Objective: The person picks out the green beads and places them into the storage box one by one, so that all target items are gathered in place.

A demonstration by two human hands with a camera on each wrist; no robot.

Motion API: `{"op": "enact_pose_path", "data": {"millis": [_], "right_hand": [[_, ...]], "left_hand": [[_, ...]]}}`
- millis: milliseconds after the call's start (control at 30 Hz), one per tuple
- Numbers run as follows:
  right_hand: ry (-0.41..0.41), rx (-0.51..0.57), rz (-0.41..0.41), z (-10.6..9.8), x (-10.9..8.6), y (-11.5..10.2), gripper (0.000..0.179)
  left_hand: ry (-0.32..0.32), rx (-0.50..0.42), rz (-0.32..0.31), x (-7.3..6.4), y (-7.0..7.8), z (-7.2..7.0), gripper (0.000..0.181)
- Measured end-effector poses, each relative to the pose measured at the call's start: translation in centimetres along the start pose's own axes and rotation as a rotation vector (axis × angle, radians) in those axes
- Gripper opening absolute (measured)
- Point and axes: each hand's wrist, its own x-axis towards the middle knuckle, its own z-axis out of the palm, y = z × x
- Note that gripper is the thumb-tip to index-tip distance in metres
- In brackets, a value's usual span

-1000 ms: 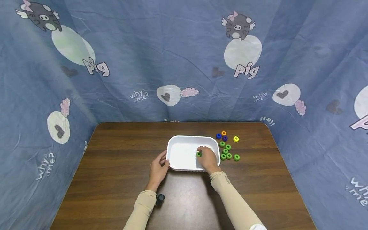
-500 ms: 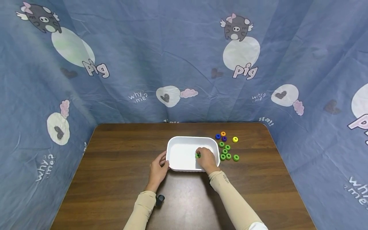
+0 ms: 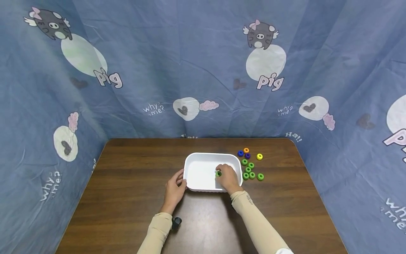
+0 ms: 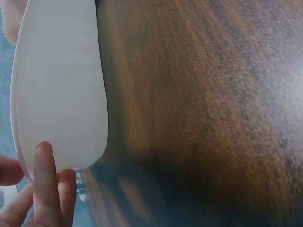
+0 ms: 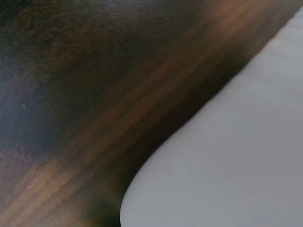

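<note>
First voice: Your right grip (image 3: 227, 177) reaches over the near right part of a white rectangular tray (image 3: 200, 173) with rounded corners. Thumb and fingers pinch a green ring-shaped bead (image 3: 217, 175), which sits at your fingertips, inside the tray's walls. Whether the bead touches the tray floor, you cannot tell from here.

Second voice: Your left grip (image 3: 175, 188) is at the tray's left end, left of your right grip. It touches the tray near the corner closest to you. In the left wrist view, one finger lies nearly straight along the white outer wall, and another meets the rim.

First voice: Right of your right grip, just outside the tray, five green beads (image 3: 248, 170) lie grouped on the brown wood-grain bench (image 3: 127, 197). A sixth green bead (image 3: 260, 177) lies a little farther right of that grip.

Second voice: Ahead and to the right of the same grip, a blue bead (image 3: 240, 153), a purple bead (image 3: 247, 156) and an orange bead (image 3: 246, 150) sit close together, with a yellow bead (image 3: 259, 157) farther right. Behind your left grip, a black device (image 3: 176, 223) shows beside your beige sleeve (image 3: 155, 231). Beyond both grips hangs a blue curtain (image 3: 142, 46) printed with cartoon pigs.
</note>
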Motion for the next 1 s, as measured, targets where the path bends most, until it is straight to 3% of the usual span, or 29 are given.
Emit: {"op": "enact_pose_path", "data": {"millis": [267, 500, 700, 867, 1000], "right_hand": [[0.083, 0.157, -0.060, -1.0, -0.1, 0.0, 0.024], [0.259, 0.247, -0.013, -4.0, 0.0, 0.5, 0.019], [0.382, 0.320, 0.066, -6.7, -0.3, 2.5, 0.020], [0.372, 0.302, 0.185, -7.8, -0.9, 5.2, 0.026], [0.326, 0.260, 0.228, -8.1, -1.5, 7.4, 0.031]], "left_hand": [[0.008, 0.018, -0.021, -0.1, 0.1, 0.1, 0.048], [0.005, 0.009, -0.016, -0.1, 0.1, 0.1, 0.049], [0.010, 0.019, -0.007, 0.1, 0.0, 0.0, 0.049], [-0.001, 0.029, -0.018, 0.1, 0.1, 0.1, 0.048], [-0.004, 0.030, -0.024, 0.1, 0.1, 0.1, 0.048]]}}
